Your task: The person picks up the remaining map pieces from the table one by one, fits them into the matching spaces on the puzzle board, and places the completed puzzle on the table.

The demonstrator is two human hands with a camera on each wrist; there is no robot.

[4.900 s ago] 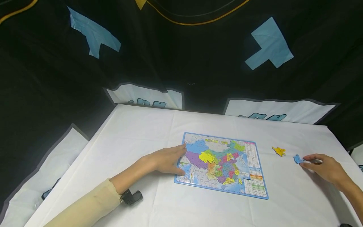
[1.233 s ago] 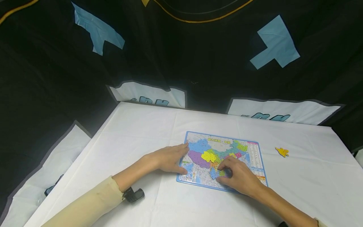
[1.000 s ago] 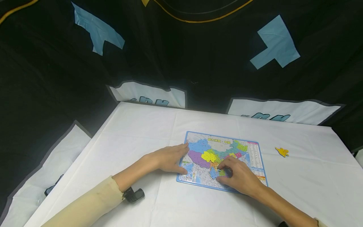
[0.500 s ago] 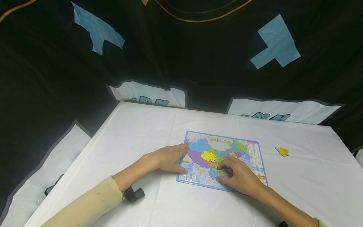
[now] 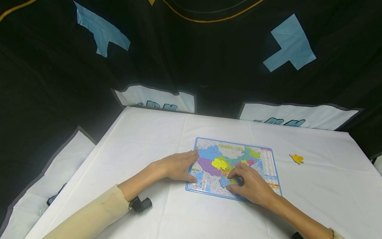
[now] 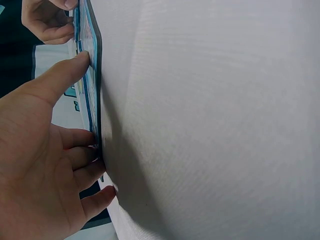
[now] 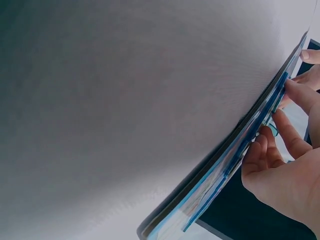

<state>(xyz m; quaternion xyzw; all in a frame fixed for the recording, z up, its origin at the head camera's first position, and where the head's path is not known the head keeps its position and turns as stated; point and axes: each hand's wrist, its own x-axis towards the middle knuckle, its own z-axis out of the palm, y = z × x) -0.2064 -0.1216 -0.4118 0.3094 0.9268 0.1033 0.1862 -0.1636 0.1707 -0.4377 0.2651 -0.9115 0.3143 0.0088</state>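
A blue-rimmed magnetic map puzzle board [image 5: 206, 188] lies on the white table, filled with coloured region pieces. My left hand [image 5: 180, 166] rests at its left edge with fingers spread; in the left wrist view the thumb [image 6: 75, 67] touches the board's rim. Over the lower middle of the map, my right hand [image 5: 252, 186] pinches a small blue puzzle piece [image 5: 224, 181] between thumb and fingers, low over the board. The right wrist view has its fingertips right at the board's surface, and the palm covers part of the map. A loose orange-yellow puzzle piece [image 5: 296, 159] lies right of the board.
The white table [image 5: 149, 139] reaches back to a black curtain [image 5: 194, 66] with light-blue patches. A black wrist camera [image 5: 140, 205] is strapped to the left wrist.
Since the oldest frame, my right hand has carried the blue puzzle piece left from the table onto the map. Over the last second both hands stay nearly still.
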